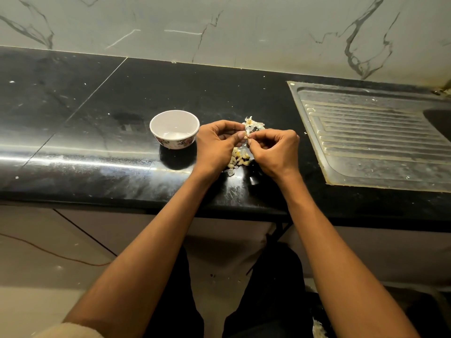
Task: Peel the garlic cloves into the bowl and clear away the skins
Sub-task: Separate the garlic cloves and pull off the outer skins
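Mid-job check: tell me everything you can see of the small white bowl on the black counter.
The small round white bowl with a floral band on its outer wall stands upright on the glossy black stone counter, mouth up. It looks like glazed ceramic or melamine; which one is unclear. Its inside is plain white and appears empty, with no peeled cloves visible. It sits just beside the person's left hand, not touching it, and casts a dark shadow toward the counter's front edge.

A: Location type?
B: Domestic kitchen. Black stone counter (73, 118), steel sink drainboard (366, 142) set into it, marble-pattern wall tiles (244, 25), bowl (174, 129) on the counter.
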The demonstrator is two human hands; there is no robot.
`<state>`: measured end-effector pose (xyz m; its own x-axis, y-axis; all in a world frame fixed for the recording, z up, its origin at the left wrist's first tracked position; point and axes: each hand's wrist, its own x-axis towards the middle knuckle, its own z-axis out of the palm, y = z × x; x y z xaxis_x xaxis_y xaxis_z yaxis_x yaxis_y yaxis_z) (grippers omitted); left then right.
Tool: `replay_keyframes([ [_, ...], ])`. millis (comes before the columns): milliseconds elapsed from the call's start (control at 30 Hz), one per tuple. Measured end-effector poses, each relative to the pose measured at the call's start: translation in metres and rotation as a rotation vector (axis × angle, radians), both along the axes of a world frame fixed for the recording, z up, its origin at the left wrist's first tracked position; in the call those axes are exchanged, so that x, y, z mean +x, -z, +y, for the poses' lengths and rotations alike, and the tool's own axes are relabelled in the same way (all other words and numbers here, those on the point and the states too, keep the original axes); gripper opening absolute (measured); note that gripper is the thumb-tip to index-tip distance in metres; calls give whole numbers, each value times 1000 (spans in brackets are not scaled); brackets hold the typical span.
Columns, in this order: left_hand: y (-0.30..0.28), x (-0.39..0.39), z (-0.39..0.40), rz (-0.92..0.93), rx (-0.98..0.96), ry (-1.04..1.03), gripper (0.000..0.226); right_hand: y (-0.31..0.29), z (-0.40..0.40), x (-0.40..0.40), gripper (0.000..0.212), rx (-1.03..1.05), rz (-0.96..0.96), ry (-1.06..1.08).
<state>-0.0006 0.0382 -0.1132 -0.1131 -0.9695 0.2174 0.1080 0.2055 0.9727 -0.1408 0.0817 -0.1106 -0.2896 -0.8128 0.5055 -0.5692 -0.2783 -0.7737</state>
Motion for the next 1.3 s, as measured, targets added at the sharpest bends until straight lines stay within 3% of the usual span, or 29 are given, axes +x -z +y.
replay_keyframes([
  [300,2,0,-2,23,-19,-7,16,-1,1,4,6,-57,110,28],
  [567,2,-1,-1,-11,-83,-31,19,0,0,4,8,6,56,29],
  [900,-3,0,7,-28,-227,-14,28,-2,-1,0,15,128,-302,-124],
  [1300,-2,1,7,-66,-384,-23,18,-13,3,-6,10,252,-591,-299],
])
